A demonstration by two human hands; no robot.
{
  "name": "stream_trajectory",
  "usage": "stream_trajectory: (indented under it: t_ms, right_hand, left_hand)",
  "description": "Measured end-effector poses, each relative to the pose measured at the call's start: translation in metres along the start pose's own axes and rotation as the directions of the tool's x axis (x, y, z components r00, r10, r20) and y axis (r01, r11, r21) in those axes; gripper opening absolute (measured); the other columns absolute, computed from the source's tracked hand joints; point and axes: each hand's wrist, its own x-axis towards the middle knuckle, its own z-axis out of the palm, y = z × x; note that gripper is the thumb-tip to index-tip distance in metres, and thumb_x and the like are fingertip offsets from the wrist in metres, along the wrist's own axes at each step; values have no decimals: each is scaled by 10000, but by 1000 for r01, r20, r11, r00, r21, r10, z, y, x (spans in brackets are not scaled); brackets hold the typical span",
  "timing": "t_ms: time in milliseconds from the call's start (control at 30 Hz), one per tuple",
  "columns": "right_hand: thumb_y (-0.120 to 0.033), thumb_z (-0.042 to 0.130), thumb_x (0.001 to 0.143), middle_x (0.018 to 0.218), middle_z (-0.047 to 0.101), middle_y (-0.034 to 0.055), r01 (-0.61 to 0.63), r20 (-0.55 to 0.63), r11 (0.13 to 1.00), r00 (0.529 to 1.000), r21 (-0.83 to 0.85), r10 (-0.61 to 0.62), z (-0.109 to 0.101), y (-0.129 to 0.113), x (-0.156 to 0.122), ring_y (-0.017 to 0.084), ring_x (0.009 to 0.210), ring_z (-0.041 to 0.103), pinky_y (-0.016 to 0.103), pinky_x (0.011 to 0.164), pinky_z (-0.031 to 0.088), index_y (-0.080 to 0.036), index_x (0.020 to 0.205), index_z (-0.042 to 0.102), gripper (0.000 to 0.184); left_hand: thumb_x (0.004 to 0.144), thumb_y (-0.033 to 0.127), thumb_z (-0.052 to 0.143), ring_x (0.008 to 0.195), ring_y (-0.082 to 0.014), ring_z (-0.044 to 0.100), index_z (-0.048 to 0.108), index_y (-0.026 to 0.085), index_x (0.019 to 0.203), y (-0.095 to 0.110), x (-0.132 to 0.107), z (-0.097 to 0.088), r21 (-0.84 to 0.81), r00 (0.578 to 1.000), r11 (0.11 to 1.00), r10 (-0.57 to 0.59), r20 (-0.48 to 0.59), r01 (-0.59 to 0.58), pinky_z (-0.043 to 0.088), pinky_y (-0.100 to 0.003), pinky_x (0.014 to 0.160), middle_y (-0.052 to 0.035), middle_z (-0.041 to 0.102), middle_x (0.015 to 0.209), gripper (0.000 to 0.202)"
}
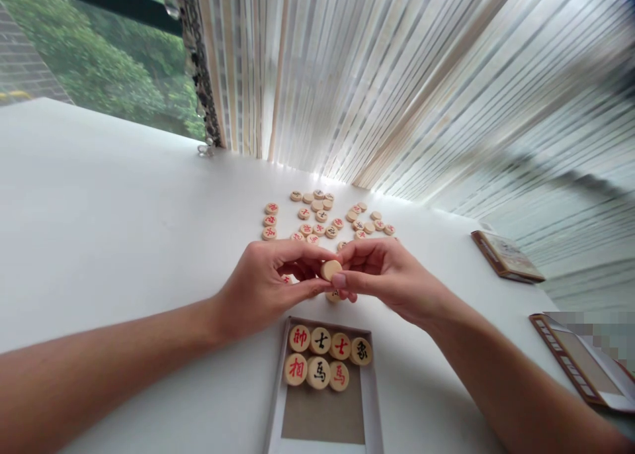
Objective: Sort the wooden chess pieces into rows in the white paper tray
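Between the fingertips of my left hand [278, 275] and my right hand [380, 272] is a round wooden xiangqi piece [331, 270], its blank side toward me. Both hands pinch it above the table. Just below them stands a shallow open box [325, 417] with two rows of pieces at its far end. They carry red or black characters, among them a red piece [299, 338] at the far left corner and a black horse piece [318, 372] in the nearer row. Another piece [335, 296] shows partly behind my right fingers.
Loose xiangqi pieces [319, 229] lie scattered beyond my hands, some face up and some blank. Three red-marked pieces [270, 220] form a column at their left. A closed box [508, 257] and an open case [570, 361] lie at the right. String curtains [317, 77] hang along the table's far edge.
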Motion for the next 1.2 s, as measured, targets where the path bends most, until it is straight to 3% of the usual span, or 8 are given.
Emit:
stream_trajectory:
  t_ms: [167,367,567,800,1100,1200]
  right_hand:
    - [-351,1035,595,654,748,23,-17,-55,1000,998,-11,16,5,-2,1,117,562,646,216,532,511,-154,748,765,368]
    - [-373,939,777,661,729,11,44,20,997,999,-70,-43,0,-1,-1,106,584,621,222,573,500,-165,805,808,247]
    - [-322,887,854,697,754,30,55,68,997,996,-56,-51,-7,0,-2,105,615,642,207,588,506,-159,877,829,175]
    - [-284,922,807,716,778,43,30,85,1000,996,-10,-29,-9,-2,-3,109,626,681,198,599,544,-141,890,832,189]
    - [-248,982,716,743,804,50,80,-37,995,996,-67,-82,0,-2,-12,115,667,719,191,626,566,-155,889,831,247]
    - [-263,979,723,798,819,61,87,-69,991,993,-103,-95,3,-2,-15,134,705,743,225,674,604,-164,952,846,282]
  left_hand:
    - [879,111,822,783,-135,808,817,145,1074,1,0,-1,56,998,997,52,27,-53,656,-166,729,-42,836,897,198]
    - [874,108,830,827,-157,816,814,160,1126,0,-1,-1,34,998,998,43,46,-44,669,-195,768,-58,839,933,258]
    - [873,140,841,826,-166,818,810,145,1109,-1,-1,-1,10,999,999,33,35,-34,674,-209,772,-67,841,930,238]
    - [860,137,840,786,-149,794,809,136,1116,-2,-1,-1,27,999,999,46,22,-47,665,-213,737,-67,816,937,258]
    - [901,178,794,739,-123,748,801,128,1079,-3,-1,-2,71,998,996,52,27,-54,617,-202,677,-58,799,895,185]
    - [896,161,790,701,-121,723,791,120,994,-4,-1,-3,129,991,983,131,17,-132,603,-210,656,-51,779,843,105]
